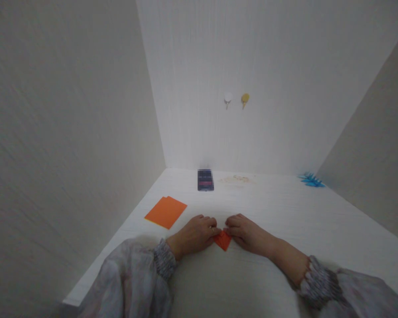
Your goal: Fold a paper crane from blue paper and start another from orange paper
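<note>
Between my two hands, a small folded piece of orange paper (223, 241) lies on the white table, one pointed corner toward me. The fingers of my left hand (201, 232) are curled and pinch its left edge. My right hand (243, 232) grips the right edge the same way, fingers bent. The top part of the folded paper is hidden beneath the fingertips. Left of my left hand rests a small stack of flat square orange paper sheets (166, 212).
A phone (205, 180) lies near the back wall. At the back right corner sit blue folded-paper pieces (311, 180). A white hook (228, 97) and a yellow hook (245, 98) are fixed to the back wall. Walls enclose the white table (268, 201) left and right.
</note>
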The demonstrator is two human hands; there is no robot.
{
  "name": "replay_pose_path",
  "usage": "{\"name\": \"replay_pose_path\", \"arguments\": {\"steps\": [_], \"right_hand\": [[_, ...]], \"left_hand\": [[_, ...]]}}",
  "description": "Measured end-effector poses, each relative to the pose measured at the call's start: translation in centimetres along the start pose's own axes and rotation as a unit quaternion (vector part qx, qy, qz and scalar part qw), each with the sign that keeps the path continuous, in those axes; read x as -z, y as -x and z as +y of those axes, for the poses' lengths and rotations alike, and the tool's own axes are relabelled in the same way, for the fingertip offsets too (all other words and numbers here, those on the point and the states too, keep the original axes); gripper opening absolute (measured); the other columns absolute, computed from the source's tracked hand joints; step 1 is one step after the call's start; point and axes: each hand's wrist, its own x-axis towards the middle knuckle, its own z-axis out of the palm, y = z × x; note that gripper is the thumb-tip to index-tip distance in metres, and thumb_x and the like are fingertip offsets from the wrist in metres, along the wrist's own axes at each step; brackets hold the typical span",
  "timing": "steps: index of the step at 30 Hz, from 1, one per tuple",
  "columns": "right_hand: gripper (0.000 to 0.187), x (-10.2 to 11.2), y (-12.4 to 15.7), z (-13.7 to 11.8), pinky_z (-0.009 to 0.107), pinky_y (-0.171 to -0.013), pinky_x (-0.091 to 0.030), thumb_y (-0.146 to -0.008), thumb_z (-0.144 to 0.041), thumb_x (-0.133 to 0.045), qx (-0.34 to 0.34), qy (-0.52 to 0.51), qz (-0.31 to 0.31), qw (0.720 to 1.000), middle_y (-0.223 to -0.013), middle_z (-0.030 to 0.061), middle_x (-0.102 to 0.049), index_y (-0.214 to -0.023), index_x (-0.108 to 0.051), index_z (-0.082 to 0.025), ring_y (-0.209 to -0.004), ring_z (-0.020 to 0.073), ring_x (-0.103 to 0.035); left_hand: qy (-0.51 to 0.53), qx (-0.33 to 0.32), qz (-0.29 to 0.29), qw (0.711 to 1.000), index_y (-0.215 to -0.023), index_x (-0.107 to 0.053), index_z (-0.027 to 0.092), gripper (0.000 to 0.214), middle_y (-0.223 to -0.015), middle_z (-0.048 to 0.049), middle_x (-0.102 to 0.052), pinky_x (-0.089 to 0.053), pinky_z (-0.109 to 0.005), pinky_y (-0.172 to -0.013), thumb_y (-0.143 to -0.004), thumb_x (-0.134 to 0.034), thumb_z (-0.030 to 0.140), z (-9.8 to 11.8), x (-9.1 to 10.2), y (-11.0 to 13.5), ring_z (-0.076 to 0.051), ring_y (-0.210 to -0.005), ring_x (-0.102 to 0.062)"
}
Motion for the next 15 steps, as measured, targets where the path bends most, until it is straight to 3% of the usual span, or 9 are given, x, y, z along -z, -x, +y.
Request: {"name": "replay_pose_path", "arguments": {"steps": [3, 10, 15], "right_hand": [[0.021, 0.03, -0.16, -0.17, 0.031, -0.074, -0.035, -0.078, -0.010, -0.043, -0.008, 0.006, -0.009, 1.000, -0.082, 0.0058, -0.055, -0.088, -0.060, -0.017, -0.083, 0.0177, -0.048], [0.020, -0.25, -0.23, -0.05, 0.032, -0.075, -0.033, -0.078, -0.011, -0.043, -0.021, 0.029, -0.013, 0.999, -0.083, 0.0063, -0.056, -0.087, -0.060, -0.016, -0.086, 0.0187, -0.048], [0.020, -0.44, -0.02, 0.17, 0.032, -0.075, -0.032, -0.079, -0.012, -0.042, -0.025, 0.035, -0.009, 0.999, -0.083, 0.0056, -0.057, -0.087, -0.060, -0.017, -0.086, 0.0178, -0.048]], "left_hand": [[-0.014, -0.010, 0.002, 1.000, -0.102, -0.051, 0.020, 0.021, -0.087, -0.0027, -0.054, -0.037, -0.028, -0.065, -0.085, -0.038, 0.023, 0.12, -0.08, -0.20, -0.014, -0.072, -0.049], [-0.047, -0.038, 0.012, 0.998, -0.084, -0.054, 0.016, 0.023, -0.078, -0.0032, -0.053, -0.033, -0.030, -0.063, -0.088, -0.032, 0.021, 0.20, -0.16, -0.57, -0.015, -0.070, -0.047], [-0.054, -0.042, 0.009, 0.998, -0.092, -0.052, 0.015, 0.019, -0.080, -0.0034, -0.053, -0.030, -0.030, -0.063, -0.087, -0.035, 0.020, -0.09, -0.11, -0.09, -0.015, -0.073, -0.045]]}}
